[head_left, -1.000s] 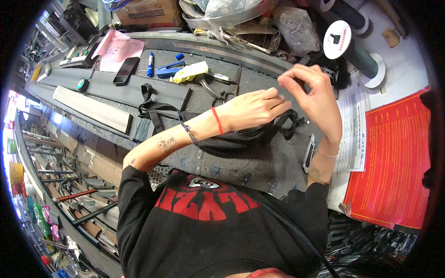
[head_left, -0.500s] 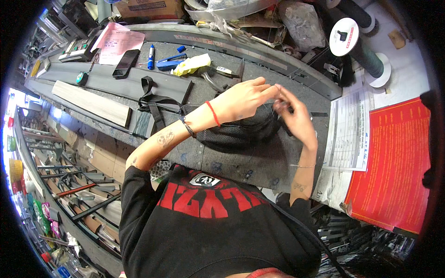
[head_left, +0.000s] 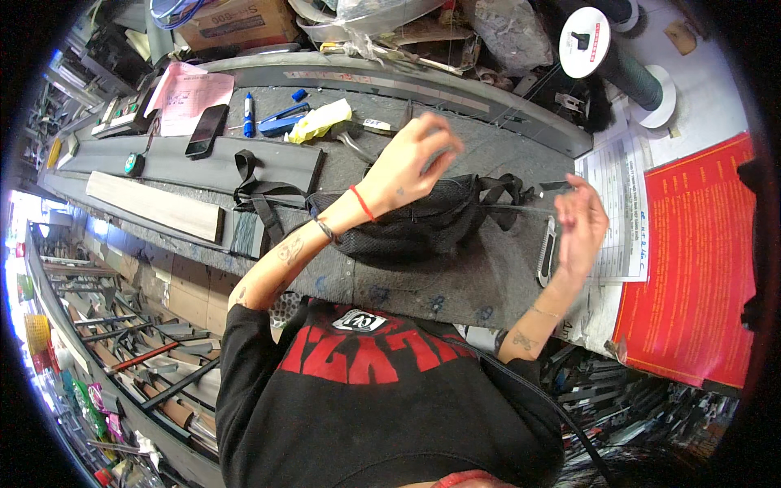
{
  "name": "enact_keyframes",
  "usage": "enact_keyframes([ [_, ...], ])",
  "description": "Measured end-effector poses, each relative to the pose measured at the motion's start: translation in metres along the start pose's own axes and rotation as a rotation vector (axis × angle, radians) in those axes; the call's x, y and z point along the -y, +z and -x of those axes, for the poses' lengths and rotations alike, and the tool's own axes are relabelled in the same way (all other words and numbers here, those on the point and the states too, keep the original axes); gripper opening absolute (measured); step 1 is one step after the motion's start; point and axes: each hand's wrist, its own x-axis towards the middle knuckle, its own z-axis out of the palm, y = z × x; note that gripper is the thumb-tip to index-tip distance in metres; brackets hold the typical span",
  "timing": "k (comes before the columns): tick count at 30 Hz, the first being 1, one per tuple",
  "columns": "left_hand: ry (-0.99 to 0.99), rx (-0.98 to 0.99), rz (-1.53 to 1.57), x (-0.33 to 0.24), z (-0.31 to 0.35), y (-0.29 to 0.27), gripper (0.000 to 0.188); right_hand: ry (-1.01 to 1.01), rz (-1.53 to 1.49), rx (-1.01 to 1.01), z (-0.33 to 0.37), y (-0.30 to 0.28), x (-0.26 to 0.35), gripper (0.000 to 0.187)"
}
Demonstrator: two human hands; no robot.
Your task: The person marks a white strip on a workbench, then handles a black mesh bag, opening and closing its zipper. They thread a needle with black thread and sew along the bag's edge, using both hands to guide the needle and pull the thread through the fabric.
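A black mesh waist bag [head_left: 415, 232] with straps lies on the grey carpeted bench in front of me. Above its top edge is my left hand [head_left: 413, 163], with loosely curved fingers apart from the thumb and slightly blurred. Nothing shows between them. My right hand [head_left: 583, 226] is to the right of the bag, its fingers curled together. A thin dark thread [head_left: 521, 209] stretches from the bag's right end to these fingers. A utility knife [head_left: 547, 254] lies on the bench beside my right wrist.
Behind the bag lie a yellow crumpled wrapper [head_left: 320, 121], a blue stapler-like tool [head_left: 282, 120] and a blue marker [head_left: 248, 115]. A phone [head_left: 207, 131] and a pale board [head_left: 154, 205] are at left. A large thread spool [head_left: 626, 73] stands back right, near a red sheet [head_left: 691, 260].
My hands have parted: the left moved left, the right moved right and down. The bag's right straps and the utility knife are now uncovered, and the view has shifted slightly.
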Motion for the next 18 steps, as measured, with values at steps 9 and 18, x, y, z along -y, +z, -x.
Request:
enact_keyframes([
  [9, 0.094, 0.3, -0.56, -0.01, 0.043, 0.045, 0.016, -0.377, 0.011, -0.416, 0.076, -0.06, 0.089, 0.026],
  [18, -0.19, 0.313, -0.47, -0.024, 0.047, 0.082, 0.037, 0.231, 0.185, -0.306, 0.074, -0.031, 0.001, 0.026],
])
